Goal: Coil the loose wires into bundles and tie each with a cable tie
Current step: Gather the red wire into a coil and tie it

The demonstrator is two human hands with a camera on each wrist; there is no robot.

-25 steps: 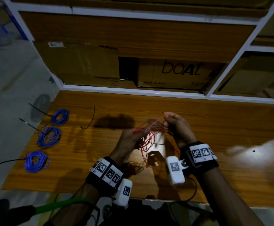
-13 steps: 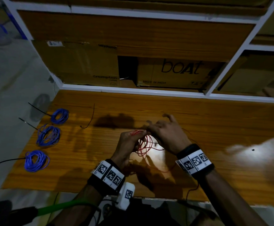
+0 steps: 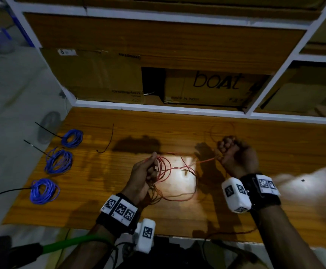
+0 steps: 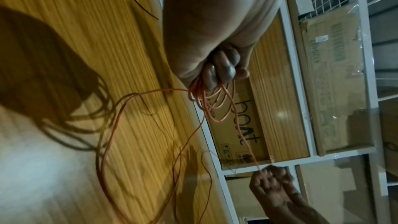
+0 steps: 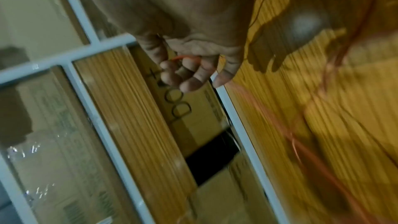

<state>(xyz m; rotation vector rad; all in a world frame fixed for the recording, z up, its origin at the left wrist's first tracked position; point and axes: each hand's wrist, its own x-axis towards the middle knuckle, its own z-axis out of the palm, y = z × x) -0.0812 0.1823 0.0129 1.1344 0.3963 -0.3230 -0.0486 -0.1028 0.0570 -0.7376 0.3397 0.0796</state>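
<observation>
A thin red wire (image 3: 169,171) hangs in several loose loops over the wooden table (image 3: 177,129). My left hand (image 3: 144,171) pinches the gathered loops (image 4: 206,98) at their top, fingers curled round them. My right hand (image 3: 234,154) is off to the right, fingers curled on a single strand (image 5: 185,58) stretched from the loops. The free tail of the wire (image 3: 220,131) trails behind the right hand. A loose black cable tie (image 3: 107,140) lies on the table at the back left.
Three blue wire coils (image 3: 71,138) (image 3: 58,161) (image 3: 43,191), each with a black tie sticking out left, lie along the table's left edge. Cardboard boxes (image 3: 212,88) fill the white-framed shelf behind. Floor drops off at the left.
My right hand has swung from the loops out to the right, drawing a strand of red wire taut. The left hand keeps its hold on the loops.
</observation>
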